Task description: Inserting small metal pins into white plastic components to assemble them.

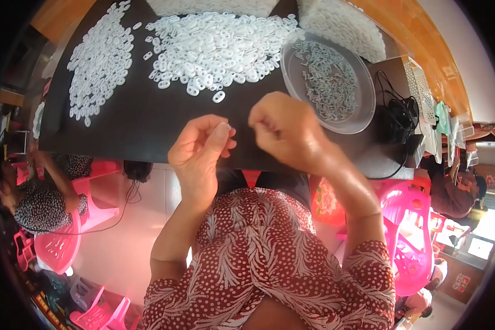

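My left hand (199,144) is raised over the dark table's near edge, thumb and fingertips pinched on a small white plastic piece (229,127). Just to its right, my right hand (285,131) is closed, its fingers curled toward the left hand. What those fingers hold, if anything, is hidden. Beyond the hands lies a large heap of white oval plastic pieces with two holes (217,47). One loose oval piece (219,97) rests at its near side. A round clear tub (292,82) of small grey metal screws (333,82) stands beyond my right hand.
A second spread of white ovals (102,66) covers the table's (143,110) left. A clear bin of white pieces (341,27) stands at the far right. Black cables and an adapter (400,113) lie right of the tub. People sit on both sides, near pink chairs (407,236).
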`<action>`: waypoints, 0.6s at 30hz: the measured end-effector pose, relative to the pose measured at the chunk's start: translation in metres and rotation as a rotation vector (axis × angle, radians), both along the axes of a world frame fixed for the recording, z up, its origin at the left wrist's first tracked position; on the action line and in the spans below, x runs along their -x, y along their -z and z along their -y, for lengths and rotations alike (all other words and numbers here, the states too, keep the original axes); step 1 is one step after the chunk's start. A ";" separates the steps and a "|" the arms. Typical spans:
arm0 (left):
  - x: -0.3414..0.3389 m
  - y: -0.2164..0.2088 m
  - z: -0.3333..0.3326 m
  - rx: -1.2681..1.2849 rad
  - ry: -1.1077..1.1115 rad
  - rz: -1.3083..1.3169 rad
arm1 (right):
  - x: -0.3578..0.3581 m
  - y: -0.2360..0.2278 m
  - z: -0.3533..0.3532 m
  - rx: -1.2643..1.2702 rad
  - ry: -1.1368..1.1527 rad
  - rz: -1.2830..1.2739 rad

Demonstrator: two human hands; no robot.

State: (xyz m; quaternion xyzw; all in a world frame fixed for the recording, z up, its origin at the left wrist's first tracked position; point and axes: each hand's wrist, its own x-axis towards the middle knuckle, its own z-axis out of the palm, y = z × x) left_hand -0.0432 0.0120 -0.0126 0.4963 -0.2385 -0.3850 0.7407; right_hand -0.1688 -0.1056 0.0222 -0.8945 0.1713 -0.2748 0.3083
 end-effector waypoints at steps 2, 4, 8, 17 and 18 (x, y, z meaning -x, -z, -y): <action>0.001 0.005 0.002 0.017 -0.004 -0.003 | -0.015 0.013 -0.009 -0.037 -0.033 0.065; 0.000 0.007 0.002 0.070 -0.013 -0.029 | -0.022 0.017 -0.015 -0.045 -0.023 0.069; -0.005 0.008 -0.004 0.033 0.004 -0.112 | -0.020 0.020 -0.016 -0.169 0.009 0.045; -0.007 0.007 -0.013 -0.022 0.055 -0.027 | -0.017 0.022 -0.023 -0.666 0.085 0.051; -0.007 0.006 -0.013 -0.033 0.049 -0.004 | -0.018 0.020 -0.024 -0.679 0.079 0.046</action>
